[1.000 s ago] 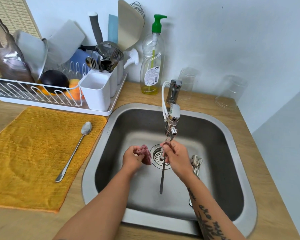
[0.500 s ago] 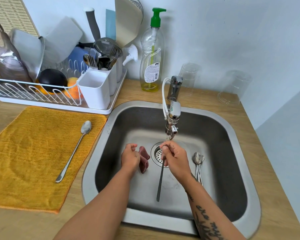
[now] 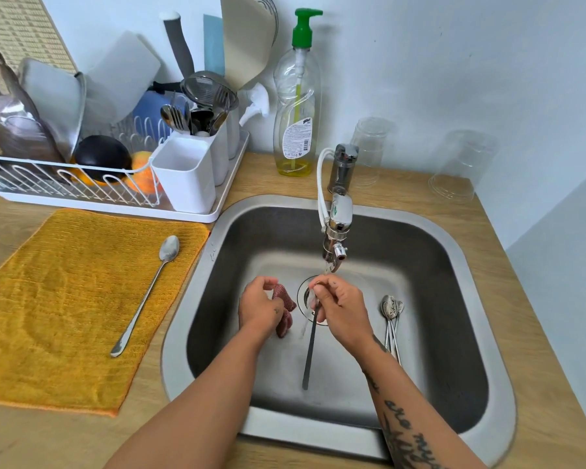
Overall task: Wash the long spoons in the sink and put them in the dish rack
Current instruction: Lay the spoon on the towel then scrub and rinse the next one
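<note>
Over the sink [image 3: 481, 394], the right hand [image 3: 344, 308] pinches a long spoon [image 3: 309, 350] by its bowl end under the tap [image 3: 335, 245], handle toward the person. The left hand [image 3: 259, 308] clutches a red cloth [image 3: 285, 304]. More spoons [image 3: 391, 319] lie in the basin at right; another spoon [image 3: 146, 294] rests on the yellow mat [image 3: 65, 316], short of the dish rack [image 3: 82, 191].

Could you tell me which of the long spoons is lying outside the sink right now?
The single long spoon lying on the orange cloth; the others are inside the sink.
</note>
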